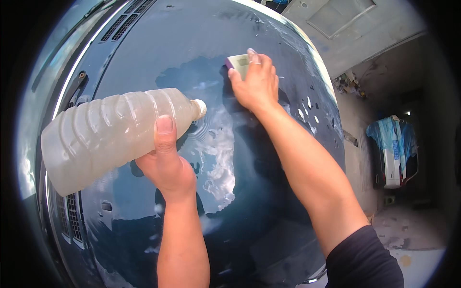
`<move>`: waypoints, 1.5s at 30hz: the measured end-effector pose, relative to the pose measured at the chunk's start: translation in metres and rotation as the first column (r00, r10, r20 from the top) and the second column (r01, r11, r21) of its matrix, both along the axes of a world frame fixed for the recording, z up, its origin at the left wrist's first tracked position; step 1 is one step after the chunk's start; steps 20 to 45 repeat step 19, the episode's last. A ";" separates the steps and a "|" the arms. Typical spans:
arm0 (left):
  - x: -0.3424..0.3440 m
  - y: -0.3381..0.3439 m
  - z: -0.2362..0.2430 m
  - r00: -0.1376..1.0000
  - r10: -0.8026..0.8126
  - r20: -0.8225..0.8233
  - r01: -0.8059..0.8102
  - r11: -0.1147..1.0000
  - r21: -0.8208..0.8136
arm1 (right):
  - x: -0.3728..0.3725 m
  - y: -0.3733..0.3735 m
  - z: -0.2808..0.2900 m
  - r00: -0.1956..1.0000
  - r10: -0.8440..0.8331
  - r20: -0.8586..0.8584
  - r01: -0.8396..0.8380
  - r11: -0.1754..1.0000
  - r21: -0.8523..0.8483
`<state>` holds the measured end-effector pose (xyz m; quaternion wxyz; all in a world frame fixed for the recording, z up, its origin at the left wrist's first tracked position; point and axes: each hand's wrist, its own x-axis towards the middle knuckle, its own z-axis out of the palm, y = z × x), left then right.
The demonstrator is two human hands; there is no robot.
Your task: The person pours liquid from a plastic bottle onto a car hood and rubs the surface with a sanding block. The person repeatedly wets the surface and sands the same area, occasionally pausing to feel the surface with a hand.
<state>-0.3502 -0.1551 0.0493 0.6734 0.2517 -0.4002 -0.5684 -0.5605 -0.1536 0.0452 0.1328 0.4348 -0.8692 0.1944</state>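
Observation:
My left hand is wrapped round a large, cloudy plastic bottle, thumb on top. The bottle lies nearly sideways above a dark blue car hood, its white-rimmed mouth pointing right. Ripples show in the water on the hood just below that mouth. Farther off and to the right, my right hand presses a pale sanding block with a purple edge against the wet hood. Its fingers lie over the block's right side, with the thumb at its near edge. The block's underside is hidden.
A windshield wiper and black vent grilles line the hood's left side. At the far right stands a vehicle part-covered in blue plastic. A pale panel is at the upper right. Water and sky reflections cover much of the hood.

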 end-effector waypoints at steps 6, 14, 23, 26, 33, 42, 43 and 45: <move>0.004 0.000 -0.001 1.000 -0.009 0.025 0.010 1.000 -0.027 | 0.000 -0.004 0.000 1.000 0.019 -0.010 -0.019 1.000 -0.020; 0.003 0.002 0.003 0.998 -0.067 0.011 0.067 0.998 0.022 | 0.040 -0.025 0.012 0.993 0.097 0.070 -0.099 0.995 0.025; 0.004 0.000 0.000 0.999 -0.044 0.024 0.045 0.999 -0.023 | 0.003 -0.018 0.002 0.993 0.119 -0.021 -0.120 0.992 -0.037; 0.004 0.000 0.000 0.999 -0.044 0.024 0.045 0.999 -0.023 | 0.003 -0.018 0.002 0.993 0.119 -0.021 -0.120 0.992 -0.037; 0.004 0.000 0.000 0.999 -0.044 0.024 0.045 0.999 -0.023 | 0.003 -0.018 0.002 0.993 0.119 -0.021 -0.120 0.992 -0.037; 0.004 0.000 0.000 0.999 -0.044 0.024 0.045 0.999 -0.023 | 0.003 -0.018 0.002 0.993 0.119 -0.021 -0.120 0.992 -0.037; 0.004 0.000 0.000 0.999 -0.044 0.024 0.045 0.999 -0.023 | 0.003 -0.018 0.002 0.993 0.119 -0.021 -0.120 0.992 -0.037; 0.004 0.000 0.000 0.999 -0.044 0.024 0.045 0.999 -0.023 | 0.003 -0.018 0.002 0.993 0.119 -0.021 -0.120 0.992 -0.037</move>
